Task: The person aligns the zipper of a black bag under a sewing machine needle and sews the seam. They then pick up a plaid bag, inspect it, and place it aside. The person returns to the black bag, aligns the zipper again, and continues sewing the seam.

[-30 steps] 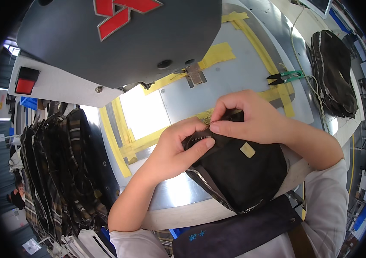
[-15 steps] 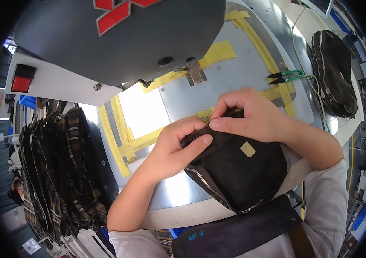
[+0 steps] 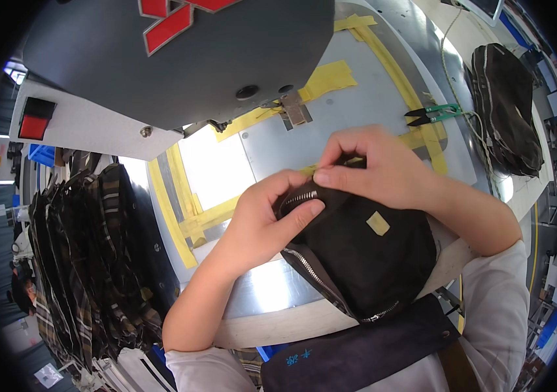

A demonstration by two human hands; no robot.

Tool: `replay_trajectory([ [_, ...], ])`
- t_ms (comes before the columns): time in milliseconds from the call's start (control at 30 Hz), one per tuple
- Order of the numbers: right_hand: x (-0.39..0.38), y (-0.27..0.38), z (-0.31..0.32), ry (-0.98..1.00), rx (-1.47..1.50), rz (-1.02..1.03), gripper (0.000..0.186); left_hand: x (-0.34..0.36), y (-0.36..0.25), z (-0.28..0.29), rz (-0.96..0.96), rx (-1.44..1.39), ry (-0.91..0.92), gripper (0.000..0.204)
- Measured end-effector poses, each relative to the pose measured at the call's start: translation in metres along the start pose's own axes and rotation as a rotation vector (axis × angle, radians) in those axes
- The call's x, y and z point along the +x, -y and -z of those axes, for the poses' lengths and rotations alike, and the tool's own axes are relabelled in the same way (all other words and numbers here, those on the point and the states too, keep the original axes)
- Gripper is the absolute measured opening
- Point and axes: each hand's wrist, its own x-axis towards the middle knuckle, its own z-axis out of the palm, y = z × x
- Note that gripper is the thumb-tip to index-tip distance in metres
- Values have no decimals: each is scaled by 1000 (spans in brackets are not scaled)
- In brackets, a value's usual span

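Note:
A black fabric pouch [image 3: 370,268] with a silver-toothed zipper [image 3: 311,269] lies at the table's near edge, a small yellow tape piece [image 3: 377,223] stuck on it. My left hand [image 3: 269,219] is closed on the pouch's far left edge, with its thumb beside a short stretch of zipper teeth. Close by, my right hand [image 3: 370,166] pinches the same far edge between thumb and fingers. The other fingers of both hands are partly hidden behind the fabric.
A dark grey sewing machine head [image 3: 180,65] overhangs the far left of the metal table. Yellow tape [image 3: 432,140] marks the plate. Green-handled thread snips [image 3: 435,114] lie right, near another dark zippered pouch [image 3: 504,108]. Plaid and dark fabric pieces [image 3: 89,255] hang at the left.
My right hand has shifted slightly up and left along the pouch edge. More zipper teeth show between my left thumb and fingers.

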Motion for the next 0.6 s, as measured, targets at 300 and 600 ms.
replay_trajectory([
  [300, 0, 2, -10, 0, 318, -118, 17, 0, -31, 31, -64, 297, -71, 15],
  [600, -6, 3, -19, 81, 347, -201, 16, -6, -29, 31, 84, 327, 81, 17],
])
